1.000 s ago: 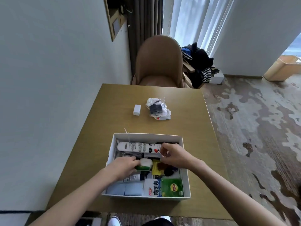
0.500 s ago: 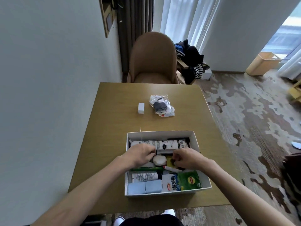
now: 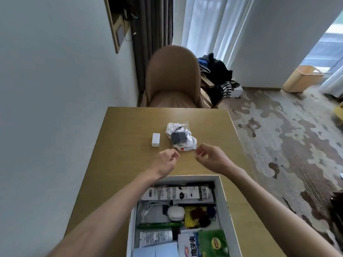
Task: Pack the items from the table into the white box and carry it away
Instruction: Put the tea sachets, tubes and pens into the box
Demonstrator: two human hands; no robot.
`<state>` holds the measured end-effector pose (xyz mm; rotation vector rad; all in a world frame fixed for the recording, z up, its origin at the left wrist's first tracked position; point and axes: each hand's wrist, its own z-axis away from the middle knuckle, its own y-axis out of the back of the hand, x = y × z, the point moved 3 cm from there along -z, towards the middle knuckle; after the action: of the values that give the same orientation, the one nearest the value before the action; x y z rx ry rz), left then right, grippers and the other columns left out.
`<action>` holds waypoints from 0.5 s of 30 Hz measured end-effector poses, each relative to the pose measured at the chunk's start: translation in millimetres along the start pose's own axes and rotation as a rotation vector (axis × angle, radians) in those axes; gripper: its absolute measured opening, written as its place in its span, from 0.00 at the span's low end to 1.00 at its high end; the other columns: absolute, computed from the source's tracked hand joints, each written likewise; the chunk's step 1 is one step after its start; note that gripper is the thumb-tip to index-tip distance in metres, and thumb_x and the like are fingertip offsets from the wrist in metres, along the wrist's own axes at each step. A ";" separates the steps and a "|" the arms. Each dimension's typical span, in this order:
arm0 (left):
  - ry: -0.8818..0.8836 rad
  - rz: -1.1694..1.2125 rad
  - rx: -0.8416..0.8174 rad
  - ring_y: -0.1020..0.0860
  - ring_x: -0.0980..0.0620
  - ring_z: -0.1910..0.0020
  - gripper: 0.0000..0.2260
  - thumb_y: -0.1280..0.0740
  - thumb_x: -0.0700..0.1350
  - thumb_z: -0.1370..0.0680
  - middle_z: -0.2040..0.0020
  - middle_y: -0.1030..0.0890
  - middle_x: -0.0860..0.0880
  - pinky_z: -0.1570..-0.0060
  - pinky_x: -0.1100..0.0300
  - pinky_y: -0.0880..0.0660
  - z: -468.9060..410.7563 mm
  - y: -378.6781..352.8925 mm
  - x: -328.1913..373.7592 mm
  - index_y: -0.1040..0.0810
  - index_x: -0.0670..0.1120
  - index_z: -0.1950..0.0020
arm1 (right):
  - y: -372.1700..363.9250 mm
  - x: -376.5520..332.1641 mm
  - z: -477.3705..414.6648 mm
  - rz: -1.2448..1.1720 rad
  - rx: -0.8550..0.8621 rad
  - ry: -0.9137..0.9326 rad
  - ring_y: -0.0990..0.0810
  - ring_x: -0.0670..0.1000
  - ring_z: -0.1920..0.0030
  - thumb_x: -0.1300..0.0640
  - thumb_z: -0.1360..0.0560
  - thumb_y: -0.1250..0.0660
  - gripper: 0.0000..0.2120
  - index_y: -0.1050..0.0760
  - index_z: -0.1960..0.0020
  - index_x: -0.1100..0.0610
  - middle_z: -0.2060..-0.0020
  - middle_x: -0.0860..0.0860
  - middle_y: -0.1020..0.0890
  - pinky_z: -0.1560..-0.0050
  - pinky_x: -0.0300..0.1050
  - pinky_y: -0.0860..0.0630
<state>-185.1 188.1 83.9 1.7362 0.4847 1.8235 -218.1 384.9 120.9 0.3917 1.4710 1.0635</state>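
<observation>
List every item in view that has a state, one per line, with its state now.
white box: open, no lid, mostly full, on the table.
left hand: empty, fingers curled, over the table.
right hand: empty, fingers loosely open, near the plastic bag.
plastic bag: unpacked, lying on the table.
small white block: unpacked, lying flat on the table.
chair: unoccupied.

Probably hotel room: curtains, armchair.
</observation>
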 end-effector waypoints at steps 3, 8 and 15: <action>0.135 -0.127 -0.033 0.25 0.53 0.51 0.09 0.41 0.40 0.20 0.46 0.21 0.46 0.55 0.65 0.31 -18.9 -3.3 -20.5 0.22 0.45 0.46 | -9.8 20.5 -42.8 0.062 -0.056 -0.020 0.21 0.51 0.48 0.56 0.25 0.34 0.09 0.22 0.45 0.54 0.49 0.51 0.18 0.46 0.51 0.23; 0.318 -0.119 0.060 0.25 0.51 0.48 0.10 0.41 0.37 0.21 0.46 0.22 0.46 0.50 0.61 0.27 -36.8 0.8 -53.3 0.21 0.44 0.46 | -49.9 49.3 -99.7 0.301 -0.146 0.034 0.24 0.56 0.41 0.57 0.24 0.35 0.16 0.26 0.37 0.55 0.41 0.54 0.23 0.48 0.48 0.25; 0.436 -0.198 0.169 0.28 0.46 0.41 0.19 0.42 0.35 0.22 0.34 0.33 0.44 0.42 0.55 0.28 -67.6 7.5 -84.9 0.32 0.44 0.31 | -85.1 77.7 -129.3 0.631 -0.214 0.120 0.26 0.57 0.37 0.63 0.21 0.43 0.19 0.35 0.30 0.59 0.37 0.56 0.25 0.44 0.51 0.26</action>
<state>-253.5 137.7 15.9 1.3272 0.9735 2.0612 -325.3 350.8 -10.7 0.6711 1.3464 1.7536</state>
